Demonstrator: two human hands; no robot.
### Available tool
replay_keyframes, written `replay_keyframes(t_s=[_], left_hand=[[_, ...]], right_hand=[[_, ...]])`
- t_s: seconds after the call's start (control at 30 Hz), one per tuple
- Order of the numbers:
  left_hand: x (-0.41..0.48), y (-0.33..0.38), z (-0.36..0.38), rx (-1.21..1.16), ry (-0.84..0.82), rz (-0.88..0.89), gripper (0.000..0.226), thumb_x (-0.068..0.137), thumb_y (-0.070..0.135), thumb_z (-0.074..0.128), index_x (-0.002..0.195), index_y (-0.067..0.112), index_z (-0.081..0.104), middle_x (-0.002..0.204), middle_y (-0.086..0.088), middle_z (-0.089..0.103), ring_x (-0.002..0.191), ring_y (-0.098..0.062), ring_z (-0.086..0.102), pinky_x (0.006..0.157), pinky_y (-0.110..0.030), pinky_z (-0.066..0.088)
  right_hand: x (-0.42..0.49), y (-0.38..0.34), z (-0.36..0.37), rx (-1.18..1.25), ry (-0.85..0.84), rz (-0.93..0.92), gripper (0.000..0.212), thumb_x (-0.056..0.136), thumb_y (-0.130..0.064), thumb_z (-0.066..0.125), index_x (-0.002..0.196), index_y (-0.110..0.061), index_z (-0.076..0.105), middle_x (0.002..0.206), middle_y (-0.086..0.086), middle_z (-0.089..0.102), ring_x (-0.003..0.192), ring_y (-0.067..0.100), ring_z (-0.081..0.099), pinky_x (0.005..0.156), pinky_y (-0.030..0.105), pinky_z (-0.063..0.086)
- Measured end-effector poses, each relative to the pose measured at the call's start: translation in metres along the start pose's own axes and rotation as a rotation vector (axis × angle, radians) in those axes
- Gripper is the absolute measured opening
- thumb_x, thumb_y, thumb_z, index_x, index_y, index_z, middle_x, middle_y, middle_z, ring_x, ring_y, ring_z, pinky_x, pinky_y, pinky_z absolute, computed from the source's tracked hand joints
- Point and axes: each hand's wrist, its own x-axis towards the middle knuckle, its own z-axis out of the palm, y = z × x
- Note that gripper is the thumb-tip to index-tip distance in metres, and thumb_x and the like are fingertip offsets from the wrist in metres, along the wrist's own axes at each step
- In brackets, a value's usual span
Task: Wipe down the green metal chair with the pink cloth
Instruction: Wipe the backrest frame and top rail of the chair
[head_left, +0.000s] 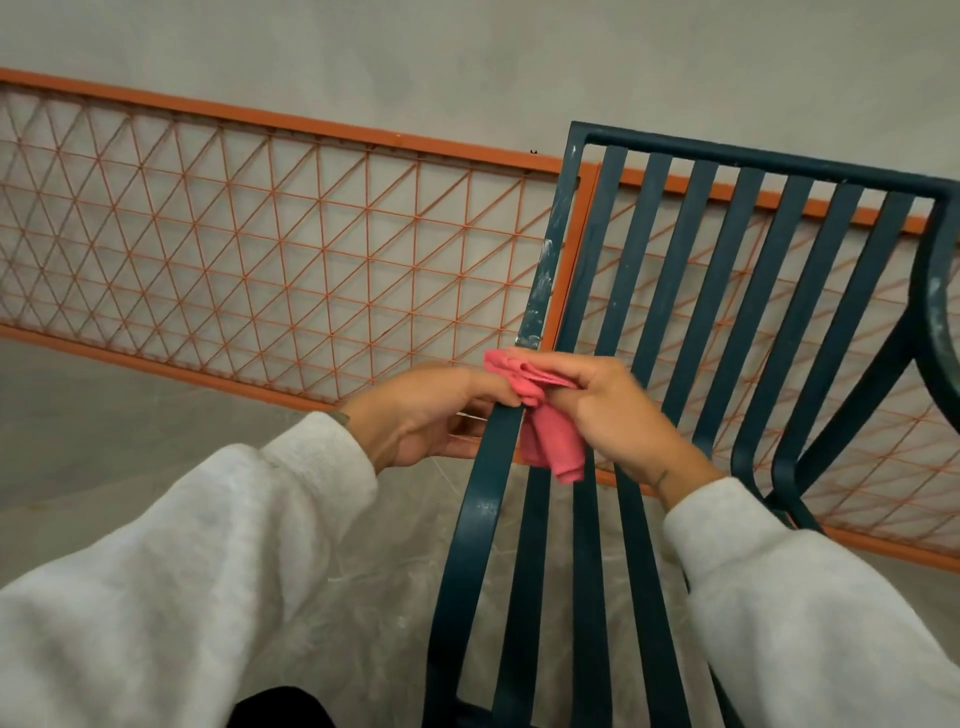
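Pink cloth (545, 415), pinched by R hand (613, 410) at green chair's (727, 270) left rail (483, 499) (gripped by L hand (431, 410)), could be pulled free if its loose tail gets snagged betw. slats (680, 249).

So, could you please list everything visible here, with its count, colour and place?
chair: one, dark green, right half, pale smears on its frame
cloth: one, pink, at the chair's left rail
grid panel: one, orange, behind the chair, along the wall
wall: one, grey, background
floor: one, grey, lower left
sleeves: two, white, foreground
left hand: one, grips the chair's left rail
right hand: one, holds the cloth
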Motion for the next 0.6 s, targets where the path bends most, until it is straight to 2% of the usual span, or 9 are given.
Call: replay_keyframes(t_s=[0.1, 0.23, 0.3, 0.33, 0.4, 0.43, 0.47, 0.53, 0.6], left_hand=[[0.007, 0.003, 0.005, 0.009, 0.062, -0.01, 0.019, 0.089, 0.016, 0.066, 0.107, 0.009, 0.065, 0.084, -0.003, 0.067, 0.073, -0.014, 0.065, 0.051, -0.021, 0.052], [0.01, 0.008, 0.0, -0.012, 0.04, -0.01, 0.02, 0.09, 0.014, 0.068, 0.109, 0.006, 0.067, 0.089, -0.007, 0.072, 0.075, -0.016, 0.071, 0.058, -0.025, 0.057], [0.01, 0.005, 0.0, -0.049, 0.027, -0.011, 0.015, 0.089, 0.013, 0.069, 0.103, 0.007, 0.069, 0.083, -0.006, 0.074, 0.069, -0.014, 0.072, 0.056, -0.024, 0.056], [0.01, 0.003, 0.0, -0.064, 0.024, -0.011, 0.015, 0.089, 0.012, 0.069, 0.102, 0.007, 0.069, 0.08, -0.004, 0.074, 0.068, -0.014, 0.071, 0.056, -0.023, 0.055], [0.01, 0.002, -0.001, -0.087, 0.017, -0.017, 0.015, 0.089, 0.012, 0.07, 0.102, 0.007, 0.07, 0.08, -0.004, 0.074, 0.07, -0.014, 0.071, 0.057, -0.023, 0.056], [0.011, 0.001, -0.002, -0.092, 0.011, -0.017, 0.015, 0.088, 0.013, 0.07, 0.103, 0.008, 0.07, 0.081, -0.004, 0.074, 0.072, -0.014, 0.07, 0.058, -0.023, 0.056], [0.012, 0.001, -0.003, -0.098, 0.005, -0.017, 0.016, 0.088, 0.013, 0.071, 0.103, 0.008, 0.07, 0.082, -0.004, 0.075, 0.073, -0.014, 0.071, 0.059, -0.024, 0.057], [0.013, 0.001, -0.005, -0.111, -0.001, -0.017, 0.02, 0.087, 0.014, 0.072, 0.106, 0.009, 0.069, 0.081, -0.003, 0.075, 0.07, -0.013, 0.071, 0.059, -0.025, 0.057], [0.016, -0.001, -0.005, -0.11, -0.01, -0.01, 0.026, 0.086, 0.013, 0.073, 0.111, 0.009, 0.068, 0.081, -0.003, 0.075, 0.07, -0.013, 0.071, 0.06, -0.025, 0.058]], right_hand=[[0.003, -0.001, -0.021, 0.164, 0.147, 0.055, 0.038, 0.095, -0.004, 0.053, 0.12, -0.031, 0.065, 0.125, -0.012, 0.062, 0.112, 0.009, 0.06, 0.095, 0.038, 0.054], [0.039, -0.01, -0.048, 0.049, 0.299, 0.067, 0.023, 0.095, -0.014, 0.059, 0.114, -0.028, 0.06, 0.124, -0.009, 0.055, 0.108, 0.013, 0.059, 0.094, 0.039, 0.053], [0.059, -0.013, -0.049, -0.104, 0.297, 0.013, 0.023, 0.098, -0.017, 0.056, 0.114, -0.032, 0.062, 0.121, -0.011, 0.056, 0.109, 0.011, 0.057, 0.092, 0.03, 0.051], [0.068, -0.013, -0.047, -0.187, 0.277, -0.023, 0.025, 0.099, -0.017, 0.054, 0.116, -0.033, 0.062, 0.119, -0.011, 0.057, 0.107, 0.008, 0.056, 0.088, 0.021, 0.049], [0.08, -0.014, -0.034, -0.277, 0.164, -0.052, 0.03, 0.101, -0.015, 0.049, 0.121, -0.031, 0.064, 0.111, -0.014, 0.061, 0.097, 0.001, 0.058, 0.073, 0.006, 0.046], [0.084, -0.012, -0.024, -0.313, 0.084, -0.045, 0.031, 0.102, -0.015, 0.047, 0.122, -0.029, 0.065, 0.11, -0.014, 0.063, 0.093, 0.001, 0.06, 0.071, 0.006, 0.048], [0.088, -0.006, -0.015, -0.367, 0.035, -0.039, 0.031, 0.102, -0.015, 0.047, 0.123, -0.027, 0.066, 0.114, -0.011, 0.066, 0.097, 0.005, 0.062, 0.079, 0.013, 0.051], [0.09, 0.009, 0.001, -0.429, 0.043, -0.052, 0.03, 0.099, -0.015, 0.049, 0.12, -0.023, 0.069, 0.121, -0.006, 0.066, 0.114, 0.014, 0.058, 0.105, 0.035, 0.044], [0.082, 0.017, 0.009, -0.401, 0.096, -0.045, 0.031, 0.097, -0.02, 0.049, 0.118, -0.028, 0.07, 0.119, -0.013, 0.065, 0.123, 0.017, 0.051, 0.109, 0.043, 0.038]])
